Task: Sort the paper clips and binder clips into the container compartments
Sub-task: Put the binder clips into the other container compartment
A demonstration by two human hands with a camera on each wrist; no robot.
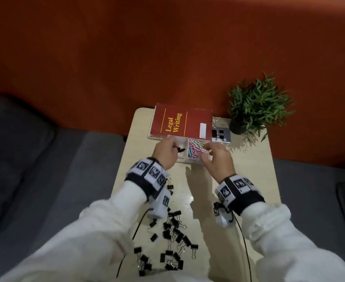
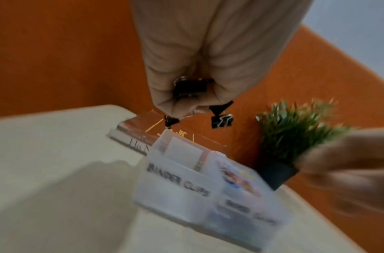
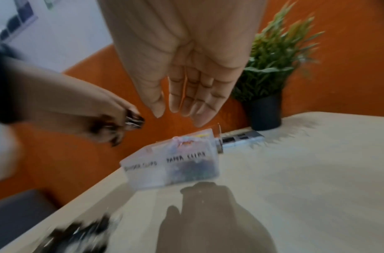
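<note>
Orange wall [image 1: 126, 47] and a grey sofa [image 1: 35, 159] surround a small pale table [image 1: 249, 180], and the work happens near its far edge.

On that side stands the clear container [image 2: 175, 184] with two compartments, touching the near edge of a red book [image 1: 179, 123]. The right compartment is full of coloured paper clips [image 1: 196, 149]; the left one, labelled for binder clips, looks almost empty. The left hand [image 2: 186, 59] is over this left compartment, its fingers curled round a bunch of black binder clips [image 2: 189, 87], and one clip already hangs loose below the fingertips. The right hand [image 3: 186, 59] is over the paper-clip side with fingers straight and spread, holding nothing.

I think the main risk is the release. The hand holds several clips and is blurred by movement, so a clip may fall outside the wall, onto the book, or into the paper-clip side. The container is light, and a touch from either hand could push or tip it.

Many binder clips [image 1: 171, 241] lie scattered near the table's near edge, so the task is far from finished. A potted plant [image 1: 255, 104] stands at the far right corner, beside a grey card [image 1: 221, 133].
</note>
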